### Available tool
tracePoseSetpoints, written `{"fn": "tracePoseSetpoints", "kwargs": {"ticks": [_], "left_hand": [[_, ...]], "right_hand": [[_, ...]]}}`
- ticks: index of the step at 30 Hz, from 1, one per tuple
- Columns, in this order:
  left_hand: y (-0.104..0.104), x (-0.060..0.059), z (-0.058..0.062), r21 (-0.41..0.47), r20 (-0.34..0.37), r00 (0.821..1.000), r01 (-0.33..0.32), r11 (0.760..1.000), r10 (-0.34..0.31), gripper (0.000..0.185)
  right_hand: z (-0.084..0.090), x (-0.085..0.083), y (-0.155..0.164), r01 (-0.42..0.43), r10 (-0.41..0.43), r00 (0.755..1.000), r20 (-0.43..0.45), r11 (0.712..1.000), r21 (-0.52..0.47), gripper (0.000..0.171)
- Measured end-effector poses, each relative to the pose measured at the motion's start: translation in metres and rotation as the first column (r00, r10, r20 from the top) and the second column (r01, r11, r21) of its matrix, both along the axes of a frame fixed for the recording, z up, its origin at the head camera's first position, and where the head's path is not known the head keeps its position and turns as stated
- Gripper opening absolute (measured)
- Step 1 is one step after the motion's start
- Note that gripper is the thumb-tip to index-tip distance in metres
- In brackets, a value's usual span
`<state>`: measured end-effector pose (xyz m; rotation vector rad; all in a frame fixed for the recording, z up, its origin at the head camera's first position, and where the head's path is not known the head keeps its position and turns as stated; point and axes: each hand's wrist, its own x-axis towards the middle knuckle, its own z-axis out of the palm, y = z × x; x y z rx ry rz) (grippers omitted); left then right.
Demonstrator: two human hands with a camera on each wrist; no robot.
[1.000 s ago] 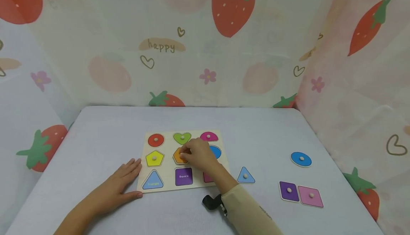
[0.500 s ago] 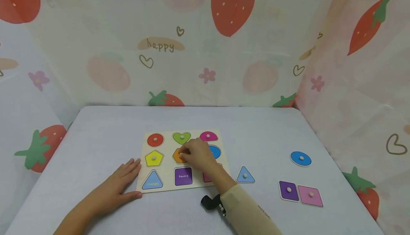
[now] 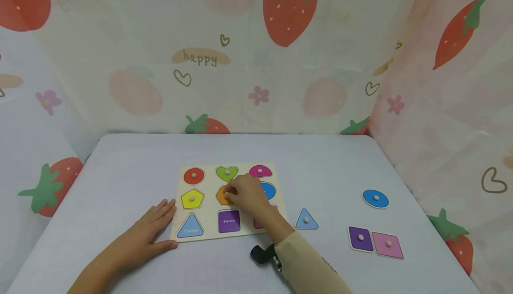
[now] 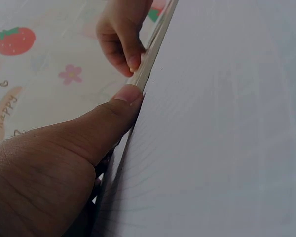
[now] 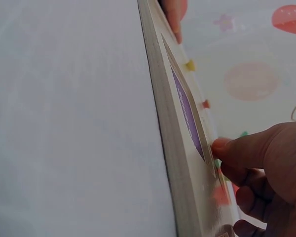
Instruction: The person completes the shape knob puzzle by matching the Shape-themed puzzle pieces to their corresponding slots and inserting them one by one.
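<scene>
Two loose pieces nearest: pink parallelogram (image 3: 388, 245), purple square (image 3: 360, 237), side by side toward the bench (image 3: 328, 160) right edge. Left hand (image 3: 147, 229): grip released, fingers extended, touching puzzle board (image 3: 210, 222) left side. Triangle (image 3: 306, 220) just right of board. Right hand (image 3: 249, 194): grip pinching orange hexagon (image 3: 221, 196) at board's centre, between bench's left and right edges. Blue oval (image 3: 375, 199) near bench's right edge. Green heart (image 3: 226, 173) in board's far row.
</scene>
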<state>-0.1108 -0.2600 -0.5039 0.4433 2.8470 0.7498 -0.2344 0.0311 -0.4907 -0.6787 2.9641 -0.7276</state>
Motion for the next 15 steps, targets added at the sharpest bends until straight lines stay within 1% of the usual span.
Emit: {"fn": "tracePoseSetpoints", "kwargs": {"ticks": [4, 8, 11, 15], "left_hand": [[-0.001, 0.002, 0.0, 0.003, -0.006, 1.0, 0.001, 1.0, -0.001, 0.103], [-0.002, 0.004, 0.0, 0.008, -0.011, 1.0, 0.006, 1.0, -0.006, 0.103], [-0.002, 0.004, -0.001, 0.008, -0.015, 1.0, 0.007, 1.0, -0.007, 0.103], [-0.001, 0.003, 0.0, 0.01, -0.019, 1.0, 0.005, 1.0, -0.005, 0.102]], "right_hand": [[-0.001, 0.001, -0.002, 0.009, -0.009, 1.0, -0.002, 1.0, 0.015, 0.015], [-0.001, 0.002, -0.004, 0.006, -0.007, 1.0, 0.022, 0.999, 0.037, 0.015], [0.003, 0.003, -0.002, -0.001, -0.001, 0.998, 0.06, 0.999, 0.042, 0.016], [0.009, 0.002, 0.002, 0.004, -0.003, 0.991, 0.134, 1.0, -0.005, 0.019]]}}
